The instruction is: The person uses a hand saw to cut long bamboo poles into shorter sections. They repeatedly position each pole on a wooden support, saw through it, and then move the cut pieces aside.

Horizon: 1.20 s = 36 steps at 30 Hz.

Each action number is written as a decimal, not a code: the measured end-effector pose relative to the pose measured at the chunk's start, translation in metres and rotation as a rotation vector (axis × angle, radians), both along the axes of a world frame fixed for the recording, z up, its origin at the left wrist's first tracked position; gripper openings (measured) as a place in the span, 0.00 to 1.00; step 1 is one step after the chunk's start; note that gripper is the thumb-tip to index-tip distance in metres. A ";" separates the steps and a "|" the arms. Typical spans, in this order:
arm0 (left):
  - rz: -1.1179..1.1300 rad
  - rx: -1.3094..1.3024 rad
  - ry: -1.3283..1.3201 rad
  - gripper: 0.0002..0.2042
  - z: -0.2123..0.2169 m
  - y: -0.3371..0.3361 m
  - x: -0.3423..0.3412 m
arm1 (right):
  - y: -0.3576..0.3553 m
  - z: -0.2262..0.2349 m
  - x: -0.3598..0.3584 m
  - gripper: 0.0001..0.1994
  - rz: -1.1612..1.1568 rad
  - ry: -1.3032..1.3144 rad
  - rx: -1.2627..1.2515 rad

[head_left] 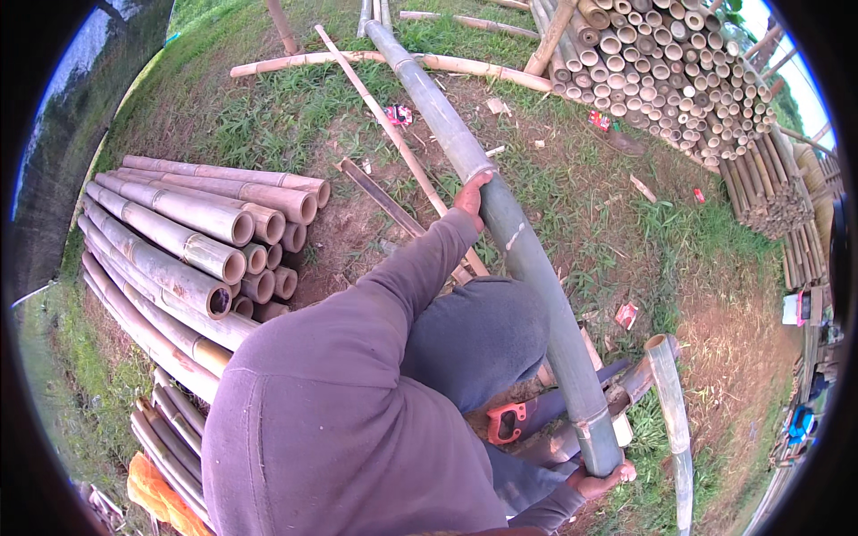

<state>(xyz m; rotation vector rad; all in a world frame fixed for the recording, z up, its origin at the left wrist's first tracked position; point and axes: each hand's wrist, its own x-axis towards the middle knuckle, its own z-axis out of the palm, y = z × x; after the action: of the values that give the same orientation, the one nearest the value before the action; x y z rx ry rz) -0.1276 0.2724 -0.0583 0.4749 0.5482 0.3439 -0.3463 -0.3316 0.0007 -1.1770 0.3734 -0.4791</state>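
Grassy ground (688,246) (bare brown soil (737,357) in patches): bamboo stack (166,229) at left, red wrappers (626,315), pale offcuts (643,188) scattered.

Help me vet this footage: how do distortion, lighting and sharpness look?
Head view: long tan bamboo poles at left look bowed near the edge; head view: pale sky at upper right looks washed out; head view: left hand and right hand on the thick green bamboo pole look softly lit, fairly sharp.

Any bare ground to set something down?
Best: brown earth, between the short bamboo piece and the clutter along the right edge. Second: patchy grass between the long pole and the upper-right bamboo stack, dotted with red scraps. Crowded: the long pole's near end, with the right hand and orange-handled saw; also the left bamboo pile.
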 end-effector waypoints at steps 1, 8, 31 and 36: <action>0.004 0.008 0.029 0.33 0.002 -0.008 -0.003 | -0.038 -0.019 0.006 0.33 0.023 -0.073 -0.030; -0.108 0.032 0.023 0.31 0.087 -0.037 -0.076 | -0.108 0.049 0.073 0.37 0.001 0.118 0.110; 0.942 0.459 0.059 0.38 0.195 0.244 -0.500 | 0.292 0.191 0.103 0.39 1.024 -0.279 -0.121; 1.224 0.777 0.642 0.57 0.156 0.302 -0.613 | 0.409 0.186 -0.002 0.25 1.128 -0.541 -0.604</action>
<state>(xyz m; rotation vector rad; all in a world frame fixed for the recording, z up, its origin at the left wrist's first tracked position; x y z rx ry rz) -0.7407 0.5742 0.0977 0.9752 1.3209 1.6476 -0.3482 0.0774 0.1870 -1.5541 -0.9441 0.1259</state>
